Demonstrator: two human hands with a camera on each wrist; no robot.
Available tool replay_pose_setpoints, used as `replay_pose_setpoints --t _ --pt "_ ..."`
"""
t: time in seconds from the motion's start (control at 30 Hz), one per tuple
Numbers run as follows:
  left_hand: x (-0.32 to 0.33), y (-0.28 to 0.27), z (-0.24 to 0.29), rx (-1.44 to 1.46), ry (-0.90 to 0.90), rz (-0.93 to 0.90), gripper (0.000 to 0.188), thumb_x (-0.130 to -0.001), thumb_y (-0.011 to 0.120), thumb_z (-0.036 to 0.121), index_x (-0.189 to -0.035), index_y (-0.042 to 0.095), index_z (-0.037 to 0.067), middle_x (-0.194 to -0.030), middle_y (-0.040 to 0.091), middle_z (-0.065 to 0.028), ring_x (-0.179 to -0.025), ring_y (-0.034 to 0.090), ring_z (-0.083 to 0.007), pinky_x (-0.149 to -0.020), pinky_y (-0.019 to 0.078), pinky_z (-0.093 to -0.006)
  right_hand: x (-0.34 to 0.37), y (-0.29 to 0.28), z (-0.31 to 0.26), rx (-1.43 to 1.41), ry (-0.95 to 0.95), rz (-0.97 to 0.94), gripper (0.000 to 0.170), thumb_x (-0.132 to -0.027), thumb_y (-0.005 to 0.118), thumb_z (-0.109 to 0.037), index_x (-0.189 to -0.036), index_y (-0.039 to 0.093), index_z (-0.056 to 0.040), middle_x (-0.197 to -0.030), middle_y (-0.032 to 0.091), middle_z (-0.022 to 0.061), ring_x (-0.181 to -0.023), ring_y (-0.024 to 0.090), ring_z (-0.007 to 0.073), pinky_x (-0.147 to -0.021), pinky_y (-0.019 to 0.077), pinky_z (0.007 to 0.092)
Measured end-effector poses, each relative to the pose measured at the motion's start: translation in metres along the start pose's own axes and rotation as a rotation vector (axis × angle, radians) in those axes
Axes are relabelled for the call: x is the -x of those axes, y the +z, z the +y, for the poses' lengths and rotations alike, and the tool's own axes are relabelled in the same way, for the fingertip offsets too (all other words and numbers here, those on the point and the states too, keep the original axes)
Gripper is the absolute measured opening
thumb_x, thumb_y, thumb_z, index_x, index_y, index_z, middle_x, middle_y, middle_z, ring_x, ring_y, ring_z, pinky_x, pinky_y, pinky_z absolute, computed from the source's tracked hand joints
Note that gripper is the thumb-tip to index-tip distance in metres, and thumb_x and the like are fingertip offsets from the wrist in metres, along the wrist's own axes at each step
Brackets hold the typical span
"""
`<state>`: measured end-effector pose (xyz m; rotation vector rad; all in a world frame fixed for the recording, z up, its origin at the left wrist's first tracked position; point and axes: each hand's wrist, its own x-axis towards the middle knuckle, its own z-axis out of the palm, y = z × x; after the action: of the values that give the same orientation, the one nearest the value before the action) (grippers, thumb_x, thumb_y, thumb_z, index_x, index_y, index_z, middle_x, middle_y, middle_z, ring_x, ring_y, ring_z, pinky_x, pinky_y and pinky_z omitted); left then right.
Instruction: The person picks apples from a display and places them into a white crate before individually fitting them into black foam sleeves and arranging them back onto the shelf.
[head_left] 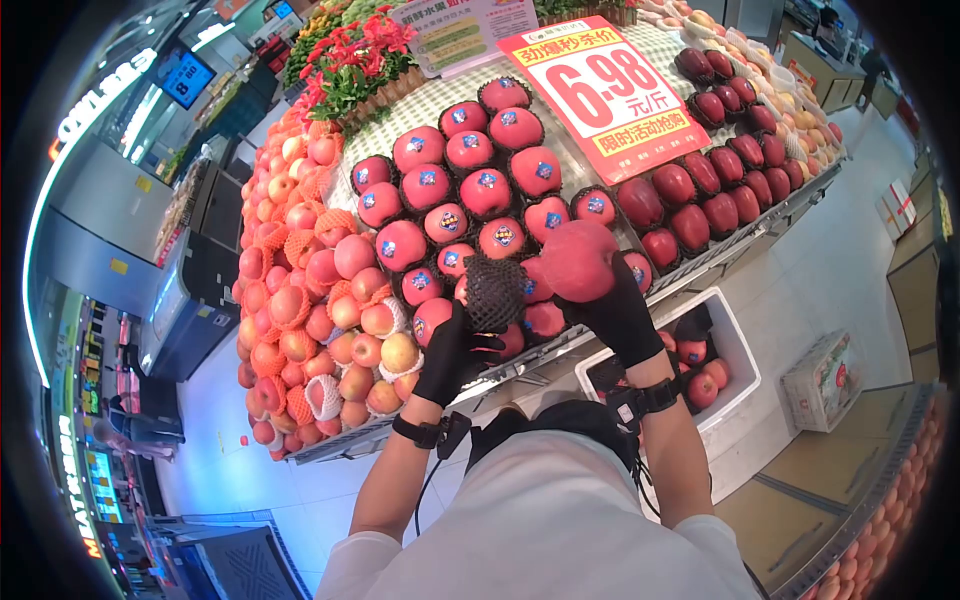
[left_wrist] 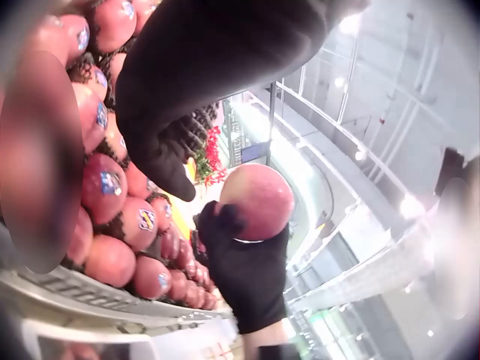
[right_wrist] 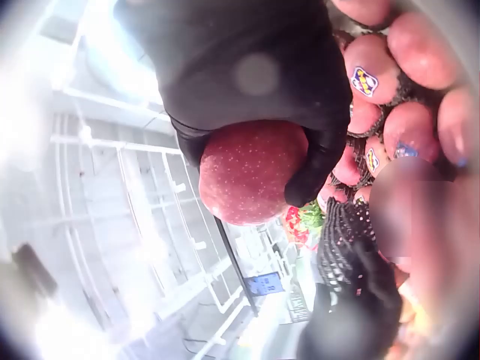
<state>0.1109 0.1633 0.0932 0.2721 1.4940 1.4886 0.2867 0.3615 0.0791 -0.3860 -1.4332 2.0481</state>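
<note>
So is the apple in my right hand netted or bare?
Bare: the apple shows red skin; your left hand holds a black net.

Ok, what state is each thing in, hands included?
Large red apple, unwrapped
Black mesh fruit net, rounded; contents unclear
Black-gloved right hand, curled round the apple
Black-gloved left hand, gripping the net
White foam box, open, apples inside
Red-and-white price sign, face showing
Stickered red apples on display, seated in black nets
</note>
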Motion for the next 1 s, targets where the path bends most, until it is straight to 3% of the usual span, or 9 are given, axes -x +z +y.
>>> replay_pose_setpoints --t 0.07,0.13,0.23,0.27,0.47,0.53,0.67,0.73,1.0 --pt "-0.001 -0.005 0.002 -0.197 0.052 0.07 0.059 -0.1 0.041 0.054 -0.114 0.063 0.002 -0.087 0.069 -0.0149 -0.078 0.069 -0.0252 -0.069 0.0553 -0.0342 0.0 -0.006 0.002 -0.114 0.065 0.017 0.059 -0.095 0.06 -0.036 -0.135 0.041 0.0036 -0.126 0.053 0.0198 -0.108 0.061 0.0294 -0.085 0.0581 0.0408" --pt "-0.009 -0.014 -0.004 -0.368 0.123 0.148 0.053 -0.099 0.046 0.049 -0.105 0.067 0.001 -0.077 0.069 -0.0129 -0.072 0.069 -0.0225 -0.066 0.0544 -0.0328 -0.002 -0.018 0.009 -0.503 0.28 0.035 0.064 -0.09 0.067 -0.031 -0.136 0.039 0.0027 -0.126 0.053 0.0184 -0.111 0.059 0.0286 -0.088 0.0558 0.0404" --pt "-0.004 -0.007 0.006 -0.99 0.493 0.241 0.037 -0.097 0.052 0.036 -0.093 0.069 0.003 -0.077 0.067 -0.0187 -0.07 0.067 -0.033 -0.062 0.0521 -0.0417 -0.001 -0.02 -0.006 0.489 -0.018 0.122 0.077 -0.076 0.08 -0.026 -0.136 0.04 0.0017 -0.126 0.054 0.0164 -0.116 0.056 0.0266 -0.094 0.0505 0.0398" --pt "-0.003 -0.003 0.009 -1.044 0.537 0.253 0.031 -0.095 0.054 0.032 -0.093 0.068 0.004 -0.078 0.067 -0.0198 -0.071 0.067 -0.0345 -0.062 0.0517 -0.0428 -0.002 -0.019 -0.004 0.573 -0.043 0.224 0.087 -0.064 0.086 -0.025 -0.135 0.043 0.0005 -0.124 0.055 0.0159 -0.12 0.053 0.0255 -0.097 0.0469 0.04" --pt "-0.002 0.014 0.015 -1.289 0.592 0.222 0.018 -0.087 0.065 0.023 -0.088 0.068 0.004 -0.081 0.067 -0.0188 -0.073 0.066 -0.0355 -0.062 0.05 -0.0411 0.012 -0.002 -0.03 0.568 -0.063 0.156 0.093 -0.06 0.089 -0.027 -0.136 0.041 -0.0019 -0.121 0.058 0.0155 -0.112 0.059 0.0256 -0.093 0.0501 0.0392" --pt "-0.003 0.021 0.016 -1.383 0.572 0.186 0.014 -0.083 0.068 0.019 -0.087 0.068 0.006 -0.081 0.067 -0.019 -0.075 0.065 -0.0369 -0.062 0.0501 -0.0418 0.02 0.019 -0.047 0.685 -0.264 0.131 0.094 -0.059 0.09 -0.028 -0.135 0.042 -0.0024 -0.121 0.059 0.0144 -0.111 0.061 0.0253 -0.093 0.0508 0.0391" --pt "0.009 0.039 0.026 -1.146 0.751 0.047 0.019 -0.08 0.069 0.012 -0.097 0.067 0.005 -0.086 0.068 -0.0194 -0.081 0.067 -0.0363 -0.066 0.052 -0.0405 0.023 0.057 -0.059 0.732 -0.45 -0.008 0.096 -0.056 0.093 -0.031 -0.134 0.043 -0.0038 -0.123 0.06 0.0136 -0.112 0.061 0.0253 -0.094 0.0509 0.0388" --pt "0.011 0.037 0.023 -0.971 0.834 -0.023 0.031 -0.08 0.069 0.01 -0.11 0.065 0.005 -0.092 0.068 -0.021 -0.088 0.067 -0.0372 -0.072 0.0539 -0.0397 0.019 0.062 -0.053 0.715 -0.346 -0.024 0.097 -0.056 0.094 -0.032 -0.134 0.044 -0.0044 -0.124 0.059 0.014 -0.113 0.061 0.0259 -0.094 0.0507 0.0389" --pt "0.003 0.04 0.027 -0.96 0.684 0.057 0.043 -0.075 0.075 0.008 -0.116 0.063 0.003 -0.098 0.069 -0.0191 -0.09 0.068 -0.032 -0.077 0.0528 -0.0364 0.01 0.043 -0.014 0.767 -0.26 -0.022 0.088 -0.06 0.091 -0.028 -0.132 0.046 -0.0062 -0.125 0.058 0.0158 -0.116 0.06 0.0286 -0.096 0.0501 0.0392"
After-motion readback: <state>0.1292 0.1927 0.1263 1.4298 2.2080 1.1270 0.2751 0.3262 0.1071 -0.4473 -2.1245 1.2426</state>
